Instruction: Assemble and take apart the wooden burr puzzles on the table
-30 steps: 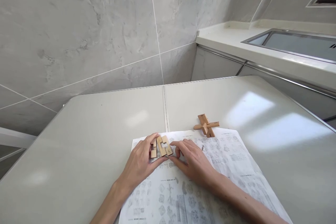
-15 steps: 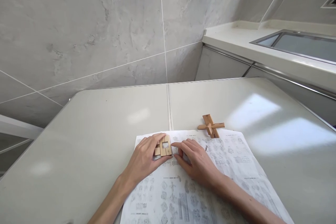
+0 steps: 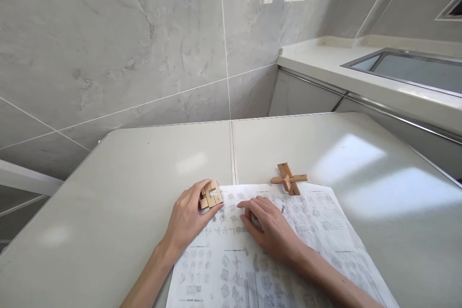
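My left hand [image 3: 189,211] is closed on a pale wooden puzzle [image 3: 217,196] made of interlocked pieces, with a square opening through its middle. Thumb and fingers grip it from opposite edges, over the top left corner of a printed sheet [image 3: 202,269]. My right hand [image 3: 269,224] rests on the sheet to the right, apart from the puzzle. Its index finger reaches out to the left, the thumb lies below with a gap, and the other fingers are curled; nothing shows in it. Beyond the right hand, a brown wooden cross-shaped puzzle [image 3: 287,182] lies at the sheet's upper edge.
The sheet carries rows of small printed diagrams and lies on a glossy pale table [image 3: 108,231] with a seam down its middle. A grey tiled wall [image 3: 144,48] rises behind. At the right stands a white counter [image 3: 310,57] with a metal-framed inset [image 3: 415,70].
My left hand has carried the pale puzzle to the left and tilted it, uncovering diagrams on the sheet. My right hand has stayed nearly in place, now farther from the puzzle.
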Available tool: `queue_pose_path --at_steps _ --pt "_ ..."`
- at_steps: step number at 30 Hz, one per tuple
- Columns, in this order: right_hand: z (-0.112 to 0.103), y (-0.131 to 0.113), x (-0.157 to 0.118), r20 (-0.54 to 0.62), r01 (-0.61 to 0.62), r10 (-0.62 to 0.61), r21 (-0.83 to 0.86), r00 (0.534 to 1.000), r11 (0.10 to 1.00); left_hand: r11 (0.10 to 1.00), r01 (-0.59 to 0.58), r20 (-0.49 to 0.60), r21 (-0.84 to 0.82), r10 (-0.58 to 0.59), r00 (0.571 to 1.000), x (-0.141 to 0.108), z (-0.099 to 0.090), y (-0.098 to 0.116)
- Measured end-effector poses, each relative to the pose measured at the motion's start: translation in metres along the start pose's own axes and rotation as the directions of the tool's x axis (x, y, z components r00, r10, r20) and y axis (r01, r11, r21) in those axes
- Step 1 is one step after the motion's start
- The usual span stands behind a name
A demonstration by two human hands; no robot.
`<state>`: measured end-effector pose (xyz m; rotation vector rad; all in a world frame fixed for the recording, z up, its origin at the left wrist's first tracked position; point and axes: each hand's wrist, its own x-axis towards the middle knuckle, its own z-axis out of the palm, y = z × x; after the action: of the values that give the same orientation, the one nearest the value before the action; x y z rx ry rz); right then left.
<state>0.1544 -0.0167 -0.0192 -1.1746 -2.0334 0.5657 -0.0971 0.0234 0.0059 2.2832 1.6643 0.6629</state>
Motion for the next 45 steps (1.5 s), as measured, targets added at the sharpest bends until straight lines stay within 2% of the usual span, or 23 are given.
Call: queue_pose_path --at_steps 6,12,16,20,23,25,27,29,32,35,38,45 --pt "0.0 0.001 0.0 -0.018 0.003 -0.002 0.014 1.0 1.0 1.0 0.0 0.056 -0.018 0.001 0.998 0.006 -0.013 -0.009" --pt "-0.002 -0.001 0.001 -0.03 -0.076 0.079 0.094 0.996 0.993 0.999 -0.034 0.081 -0.014 0.035 0.996 0.008 -0.021 -0.017" --pt "-0.004 -0.002 0.002 -0.017 -0.16 0.167 0.192 0.986 0.968 0.999 -0.037 0.094 -0.012 0.038 0.995 0.008 -0.022 -0.017" --pt "-0.007 -0.002 0.004 0.021 -0.249 0.26 0.37 0.965 0.895 0.999 -0.038 0.114 -0.012 0.039 0.993 0.008 -0.023 -0.015" --pt "-0.013 -0.003 0.007 0.066 -0.323 0.348 0.562 0.935 0.761 0.999 -0.041 0.116 -0.006 0.042 0.992 0.008 -0.024 -0.015" --pt "-0.018 -0.004 0.009 0.177 -0.41 0.414 0.701 0.893 0.584 0.999 -0.048 0.111 -0.007 0.048 0.993 0.008 -0.023 -0.016" --pt "-0.023 -0.004 0.011 0.291 -0.479 0.462 0.799 0.838 0.365 0.999 -0.05 0.107 -0.01 0.051 0.993 0.008 -0.023 -0.017" --pt "-0.026 -0.002 0.013 0.357 -0.485 0.475 0.856 0.805 0.178 0.999 -0.049 0.106 -0.011 0.05 0.993 0.008 -0.022 -0.017" --pt "-0.026 0.005 0.015 0.383 -0.431 0.458 0.903 0.802 0.0 0.998 -0.058 0.099 -0.015 0.059 0.993 0.008 -0.022 -0.017" --pt "-0.024 0.013 0.015 0.388 -0.385 0.463 0.917 0.797 -0.105 0.998 -0.064 0.091 -0.026 0.066 0.994 0.008 -0.022 -0.016" --pt "-0.024 0.018 0.015 0.39 -0.354 0.481 0.92 0.785 -0.168 0.998 -0.059 0.088 -0.035 0.062 0.994 0.008 -0.022 -0.016" --pt "-0.029 0.019 0.022 0.383 -0.31 0.495 0.924 0.78 -0.226 0.998 -0.04 0.104 -0.042 0.044 0.994 0.009 -0.022 -0.02"
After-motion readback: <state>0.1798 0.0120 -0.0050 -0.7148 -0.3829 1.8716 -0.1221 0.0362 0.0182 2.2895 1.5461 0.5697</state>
